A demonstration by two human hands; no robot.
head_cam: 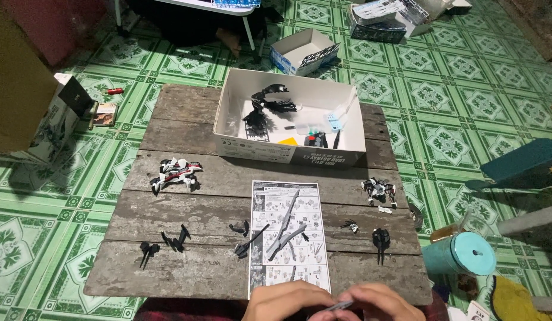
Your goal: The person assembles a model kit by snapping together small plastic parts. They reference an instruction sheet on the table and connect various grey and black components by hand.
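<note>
Open white cardboard box (291, 116) sits at far side of the counter (186, 125), which is rough weathered wood planks, grey-brown. Inside the box: black plastic parts frame (267, 107) with spiky pieces, small clear bags, a light blue bit, a yellow bit, a black piece with a red spot near the front wall. 2nd smaller white box (302, 52) lies open on the green patterned tile floor (460, 89) behind the counter, dark contents, can't tell what. Printed instruction sheet (288, 232) lies flat at the near middle of the counter, with long grey model pieces (285, 235) on top of it. Left of it, small black parts (169, 242) scattered on the planks; farther left and up, a white, black and red model section (176, 172). Right side has a smaller assembled section (380, 190) in similar colours and a black claw-like part (380, 241). Teal cylinder (460, 254) lies on the floor just off the counter's right edge. At the bottom edge, left hand (285, 302) and right hand (380, 303) are close together, fingers curled, both pinching a thin grey sliver-shaped piece (338, 307) between them, just below the sheet's near edge.
</note>
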